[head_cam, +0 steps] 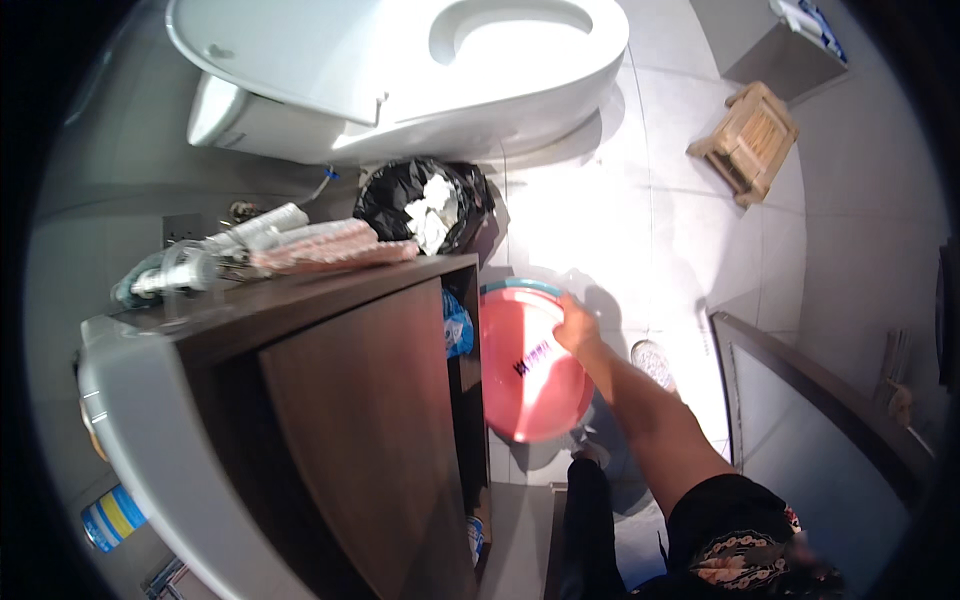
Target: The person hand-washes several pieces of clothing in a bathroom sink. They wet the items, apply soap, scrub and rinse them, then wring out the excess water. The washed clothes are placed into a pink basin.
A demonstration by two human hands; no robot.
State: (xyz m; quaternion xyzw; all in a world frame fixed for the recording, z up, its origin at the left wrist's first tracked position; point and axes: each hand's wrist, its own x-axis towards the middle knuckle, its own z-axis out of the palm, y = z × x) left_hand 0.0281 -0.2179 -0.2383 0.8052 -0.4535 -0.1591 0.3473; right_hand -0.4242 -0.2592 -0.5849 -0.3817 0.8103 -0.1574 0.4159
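My right hand [578, 324] grips the rim of a pink plastic basin [517, 330] at its far right side. Dark printed writing marks the inside of the basin. A teal rim [525, 283] shows along its far edge, apparently from a second basin nested with it. The basin is beside the open end of a dark brown wooden cabinet [360, 405], which hides its left side. My left hand is out of view.
A white toilet [517, 112] with its lid up stands at the back. Near it is a trash bin lined with a black bag [390, 199]. A wooden stool [754, 142] is at right, beyond a framed panel [810, 420]. A pink cloth [330, 246] lies on the cabinet. A floor drain [651, 361] lies right of the basin.
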